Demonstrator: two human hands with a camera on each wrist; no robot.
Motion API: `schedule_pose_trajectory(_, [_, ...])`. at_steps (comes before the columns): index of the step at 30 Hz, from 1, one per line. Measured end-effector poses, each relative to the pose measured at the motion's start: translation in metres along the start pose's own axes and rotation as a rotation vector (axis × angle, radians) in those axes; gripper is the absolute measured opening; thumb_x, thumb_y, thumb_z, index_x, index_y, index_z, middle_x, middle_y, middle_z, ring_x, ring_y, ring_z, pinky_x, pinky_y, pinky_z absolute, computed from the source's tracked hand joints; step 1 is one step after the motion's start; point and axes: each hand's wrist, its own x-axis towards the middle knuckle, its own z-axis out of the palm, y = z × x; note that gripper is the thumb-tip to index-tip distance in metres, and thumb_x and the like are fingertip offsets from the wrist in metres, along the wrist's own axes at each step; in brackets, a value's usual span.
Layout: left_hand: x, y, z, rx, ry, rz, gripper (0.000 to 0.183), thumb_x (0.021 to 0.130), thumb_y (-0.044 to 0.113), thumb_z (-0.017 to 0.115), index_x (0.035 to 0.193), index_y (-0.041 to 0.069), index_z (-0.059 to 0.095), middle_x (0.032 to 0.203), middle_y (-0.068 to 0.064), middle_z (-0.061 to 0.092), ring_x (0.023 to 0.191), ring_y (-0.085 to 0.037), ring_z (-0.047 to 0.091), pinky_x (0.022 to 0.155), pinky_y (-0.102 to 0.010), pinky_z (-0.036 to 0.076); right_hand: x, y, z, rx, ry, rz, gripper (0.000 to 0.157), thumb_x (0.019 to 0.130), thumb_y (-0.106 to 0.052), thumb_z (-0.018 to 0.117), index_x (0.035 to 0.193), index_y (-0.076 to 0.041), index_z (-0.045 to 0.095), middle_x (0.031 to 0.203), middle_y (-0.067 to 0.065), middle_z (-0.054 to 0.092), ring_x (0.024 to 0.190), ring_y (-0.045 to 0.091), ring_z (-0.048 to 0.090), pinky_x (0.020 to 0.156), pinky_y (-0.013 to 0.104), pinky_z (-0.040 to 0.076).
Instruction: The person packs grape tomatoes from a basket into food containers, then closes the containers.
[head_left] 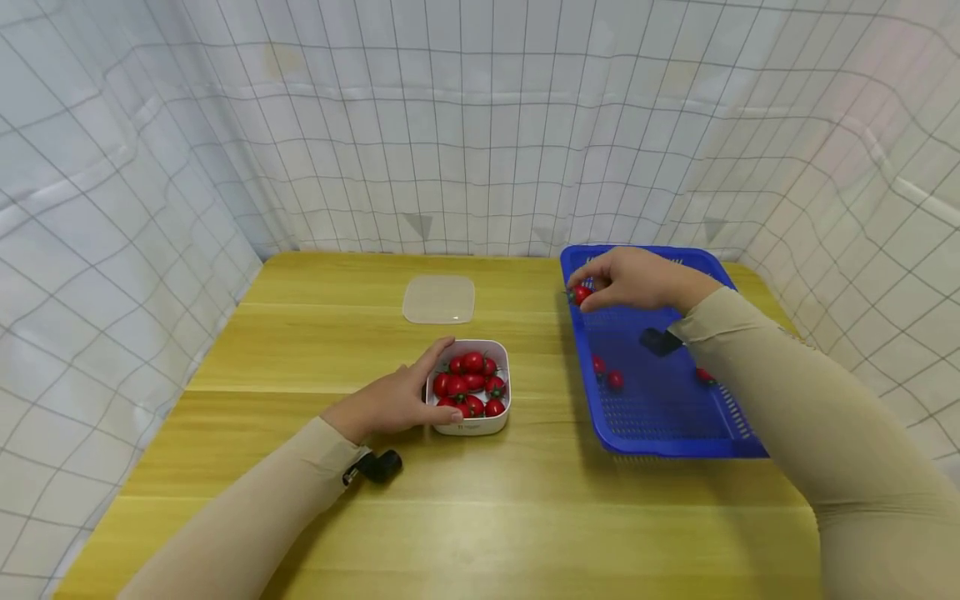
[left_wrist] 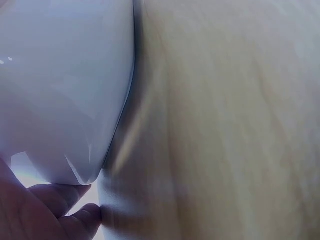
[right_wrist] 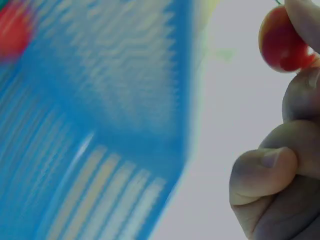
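Between the thumb and fingers of my right hand (head_left: 637,279) a cherry tomato (head_left: 581,294) is pinched, over the left rim of the blue basket (head_left: 587,379). The right wrist view shows that same red tomato (right_wrist: 280,40) with a bit of green stem, its other fingers curled below. My left hand (head_left: 393,402) holds the left side of a white square container (head_left: 472,427), thumb at the front and fingers at the back. Several cherry tomatoes (head_left: 474,382) lie inside it. In the left wrist view fingertips (left_wrist: 82,217) touch the container's lower corner.
A few cherry tomatoes (head_left: 615,380) remain in the basket, one of them (head_left: 705,376) near its right side by my sleeve. A translucent lid (head_left: 439,300) lies flat behind the container on the wooden table (head_left: 315,325). White gridded curtains (head_left: 480,125) surround the table's back and sides.
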Motion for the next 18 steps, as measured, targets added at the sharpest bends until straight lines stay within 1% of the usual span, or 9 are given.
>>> schedule_pose_trajectory(2, [0.000,0.000,-0.001,0.002,0.000,-0.003,0.115,0.084,0.059,0.081,0.170,0.034,0.009,0.171,-0.009,0.032,0.155,-0.056,0.025,0.124,-0.072,0.022,0.004,-0.029,0.001,-0.027,-0.033,-0.067,0.032,0.096,-0.027,0.079,0.128,-0.022,0.076,0.075,-0.003,0.056,0.066,0.014,0.049,0.062,0.029,0.041])
schedule_pose_trajectory(4, [0.000,0.000,-0.001,0.000,-0.002,-0.007,0.115,0.084,0.060,0.081,0.170,0.035,0.009,0.170,-0.009,0.033,0.155,-0.055,0.027,0.124,-0.072,0.022,0.011,-0.056,0.007,-0.054,-0.094,-0.145,0.032,0.096,-0.029,0.079,0.127,-0.022,0.076,0.076,-0.004,0.058,0.069,0.012,0.052,0.064,0.029,0.043])
schedule_pose_trajectory(5, [0.001,0.000,-0.001,-0.002,-0.003,-0.008,0.115,0.084,0.060,0.081,0.170,0.035,0.009,0.170,-0.009,0.034,0.154,-0.054,0.029,0.124,-0.071,0.024,0.015,-0.068,0.012,-0.064,-0.128,-0.180,0.033,0.096,-0.030,0.079,0.127,-0.021,0.075,0.077,-0.005,0.060,0.070,0.012,0.053,0.065,0.029,0.045])
schedule_pose_trajectory(8, [0.002,0.000,-0.001,-0.005,-0.003,-0.013,0.115,0.084,0.062,0.081,0.169,0.036,0.009,0.168,-0.009,0.037,0.152,-0.052,0.034,0.121,-0.071,0.029,0.026,-0.093,0.026,-0.095,-0.194,-0.244,0.036,0.096,-0.030,0.079,0.130,-0.020,0.074,0.077,-0.006,0.062,0.071,0.010,0.056,0.066,0.028,0.047])
schedule_pose_trajectory(11, [0.002,-0.002,0.000,0.002,-0.004,-0.005,0.113,0.085,0.061,0.080,0.169,0.035,0.009,0.168,-0.008,0.036,0.151,-0.052,0.036,0.123,-0.071,0.026,0.034,-0.106,0.036,-0.104,-0.220,-0.278,0.039,0.096,-0.029,0.079,0.133,-0.020,0.073,0.075,-0.006,0.061,0.069,0.009,0.054,0.065,0.026,0.046])
schedule_pose_trajectory(12, [0.002,-0.002,0.000,0.000,-0.006,0.000,0.112,0.086,0.060,0.080,0.169,0.036,0.009,0.169,-0.007,0.036,0.151,-0.052,0.036,0.124,-0.071,0.023,0.036,-0.108,0.038,-0.103,-0.225,-0.282,0.042,0.096,-0.030,0.080,0.136,-0.021,0.072,0.074,-0.007,0.060,0.068,0.009,0.053,0.064,0.026,0.045])
schedule_pose_trajectory(15, [0.001,-0.003,0.001,-0.002,-0.008,0.007,0.111,0.086,0.059,0.080,0.169,0.037,0.009,0.169,-0.006,0.036,0.152,-0.051,0.036,0.125,-0.071,0.020,0.038,-0.109,0.040,-0.058,-0.239,-0.281,0.051,0.096,-0.032,0.079,0.144,-0.024,0.067,0.071,-0.007,0.057,0.066,0.008,0.051,0.062,0.026,0.043])
schedule_pose_trajectory(18, [-0.001,-0.003,0.000,-0.011,-0.002,0.002,0.113,0.085,0.060,0.081,0.169,0.039,0.008,0.167,-0.007,0.038,0.150,-0.049,0.038,0.122,-0.069,0.029,0.032,-0.096,0.032,-0.013,-0.201,-0.242,0.050,0.097,-0.031,0.078,0.145,-0.024,0.066,0.071,-0.006,0.055,0.066,0.009,0.050,0.063,0.028,0.043])
